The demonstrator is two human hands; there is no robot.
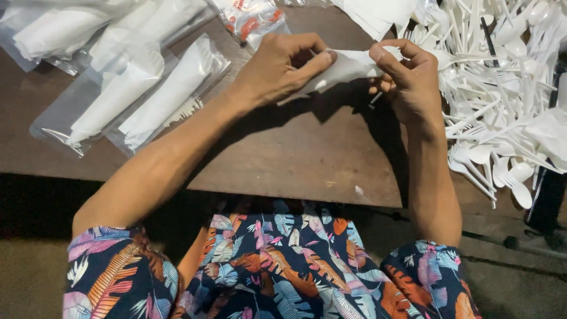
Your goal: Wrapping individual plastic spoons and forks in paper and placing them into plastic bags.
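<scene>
You are working over a dark brown wooden table [283, 159], its near edge running just above your lap. Taking the heap of loose white plastic cutlery [502, 88] as the landmark, it is covering the table's right end. Well to the left of that heap, clear bags of wrapped white napkin sets [130, 88] are lying overlapped. Between them, at the far edge, a clear packet with red print [251, 20] is resting.
</scene>
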